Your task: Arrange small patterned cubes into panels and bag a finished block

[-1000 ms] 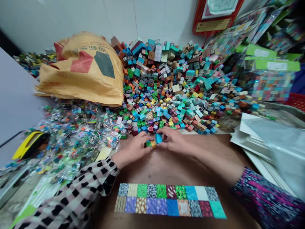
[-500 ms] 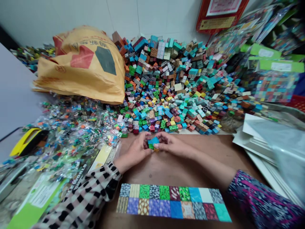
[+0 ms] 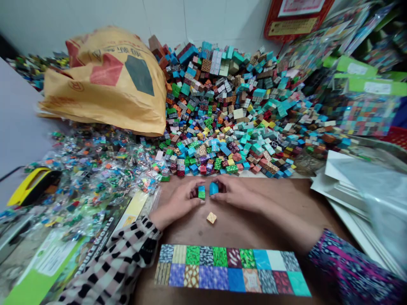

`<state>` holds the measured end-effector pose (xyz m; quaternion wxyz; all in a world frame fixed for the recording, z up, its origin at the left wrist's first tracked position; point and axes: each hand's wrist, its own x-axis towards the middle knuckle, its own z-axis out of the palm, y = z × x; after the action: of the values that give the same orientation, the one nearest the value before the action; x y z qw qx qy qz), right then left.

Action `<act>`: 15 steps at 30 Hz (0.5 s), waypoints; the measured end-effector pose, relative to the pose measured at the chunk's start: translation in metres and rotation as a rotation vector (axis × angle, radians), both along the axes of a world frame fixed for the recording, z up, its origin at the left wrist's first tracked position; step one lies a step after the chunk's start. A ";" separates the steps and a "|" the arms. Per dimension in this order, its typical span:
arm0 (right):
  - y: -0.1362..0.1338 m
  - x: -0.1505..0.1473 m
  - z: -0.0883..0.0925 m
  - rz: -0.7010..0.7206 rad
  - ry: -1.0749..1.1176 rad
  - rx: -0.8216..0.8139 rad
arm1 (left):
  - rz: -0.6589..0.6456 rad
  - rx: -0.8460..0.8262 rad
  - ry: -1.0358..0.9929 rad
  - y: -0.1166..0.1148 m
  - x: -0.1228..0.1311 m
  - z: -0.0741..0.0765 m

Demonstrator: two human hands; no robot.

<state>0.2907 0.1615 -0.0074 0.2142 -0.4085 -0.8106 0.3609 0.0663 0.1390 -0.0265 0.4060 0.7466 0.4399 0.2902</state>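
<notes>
My left hand [image 3: 181, 198] grips a green-blue piece [image 3: 201, 192]; just rightward, not touching, my right hand [image 3: 237, 194] pinches a blue block [image 3: 213, 189].

Hands [image 3: 183, 197] [image 3: 235, 194] face each other, just apart; both pinching.

A pale wall [image 3: 206, 19] backs the brown table [image 3: 244, 231].
</notes>
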 end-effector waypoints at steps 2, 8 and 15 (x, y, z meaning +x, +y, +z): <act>0.002 -0.006 -0.007 0.044 -0.036 0.074 | -0.018 0.041 -0.006 0.000 0.001 0.001; 0.000 -0.017 -0.009 0.084 0.100 0.036 | -0.056 0.146 0.059 0.001 0.001 0.006; 0.003 -0.009 -0.006 0.110 0.073 -0.175 | -0.047 0.222 0.123 0.003 0.003 0.000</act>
<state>0.2819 0.1645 -0.0137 0.1869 -0.3672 -0.7889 0.4559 0.0694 0.1417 -0.0265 0.2998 0.8136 0.4113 0.2812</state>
